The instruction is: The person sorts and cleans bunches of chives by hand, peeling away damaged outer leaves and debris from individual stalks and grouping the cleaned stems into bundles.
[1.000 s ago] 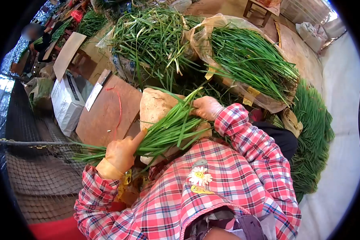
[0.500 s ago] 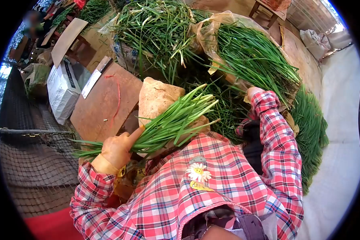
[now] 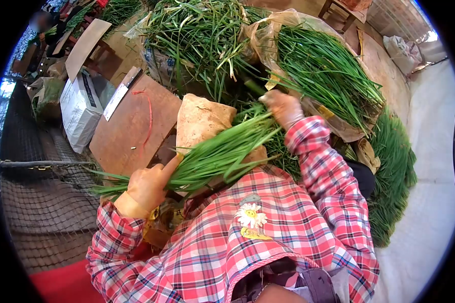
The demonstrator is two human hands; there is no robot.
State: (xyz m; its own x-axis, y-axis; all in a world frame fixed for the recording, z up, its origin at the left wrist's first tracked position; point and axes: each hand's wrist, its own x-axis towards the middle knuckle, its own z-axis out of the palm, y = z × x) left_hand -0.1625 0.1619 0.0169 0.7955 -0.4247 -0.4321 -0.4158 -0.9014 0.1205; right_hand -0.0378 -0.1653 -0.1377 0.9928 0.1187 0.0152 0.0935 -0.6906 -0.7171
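Observation:
My left hand [image 3: 147, 188] is closed around the lower left part of a bunch of long green chives [image 3: 222, 151], its index finger stretched along the leaves. The bunch lies slantwise over my lap, across a pale tan block-like thing [image 3: 201, 121], with its pale stem ends to the upper right. At those ends is my right hand [image 3: 284, 108], blurred by motion, its fingers drawn together. A smeared green, stick-like thing [image 3: 254, 87] shows just beyond its fingertips; what it is I cannot make out.
A large heap of loose green leaves [image 3: 192, 45] lies ahead. To its right is a plastic-lined bundle of chives [image 3: 323, 76], with more chives [image 3: 392, 177] beside the white sheet [image 3: 429, 151]. At left are a brown board [image 3: 136, 126], a knife [image 3: 119, 98] and netting [image 3: 50, 202].
My right hand has moved left from the plastic-lined bundle to the stem ends of the chives in my left hand. The left hand has barely moved.

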